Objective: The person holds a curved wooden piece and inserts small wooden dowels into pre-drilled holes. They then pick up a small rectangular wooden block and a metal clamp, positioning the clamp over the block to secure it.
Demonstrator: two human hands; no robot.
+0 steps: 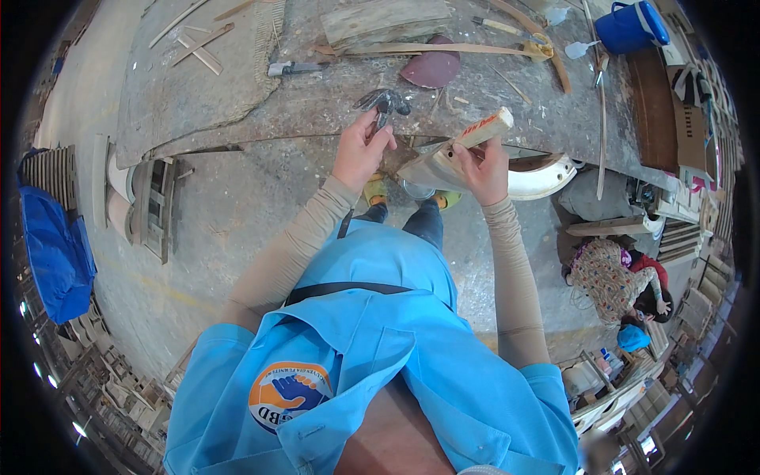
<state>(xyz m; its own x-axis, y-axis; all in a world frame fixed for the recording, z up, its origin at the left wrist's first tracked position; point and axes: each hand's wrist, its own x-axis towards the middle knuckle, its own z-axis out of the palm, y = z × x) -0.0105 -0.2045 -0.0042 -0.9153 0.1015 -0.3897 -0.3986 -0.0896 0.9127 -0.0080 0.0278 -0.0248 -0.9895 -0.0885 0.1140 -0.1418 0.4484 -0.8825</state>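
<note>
My left hand [362,150] is closed around a claw hammer [385,102], its dark metal head standing above my fingers at the bench's near edge. Part of the handle passes behind my hand and wrist. In my right hand [484,170] is a pale, bar-shaped block [484,129] with red marking, pinched between thumb and fingers; I cannot tell its material. Just below and behind that hand lies a curved pale wooden part [431,170] with holes, next to the bench edge. A maroon sanding sheet [432,65] rests on the workbench [214,103], beyond the hammer.
A chisel-like tool [297,69], wooden strips [202,49] and a weathered board [384,24] lie on the bench. A blue jug [631,28] and cardboard box [690,131] stand at far right. Another person [613,281] crouches on the right. A blue tarp [55,253] hangs at left.
</note>
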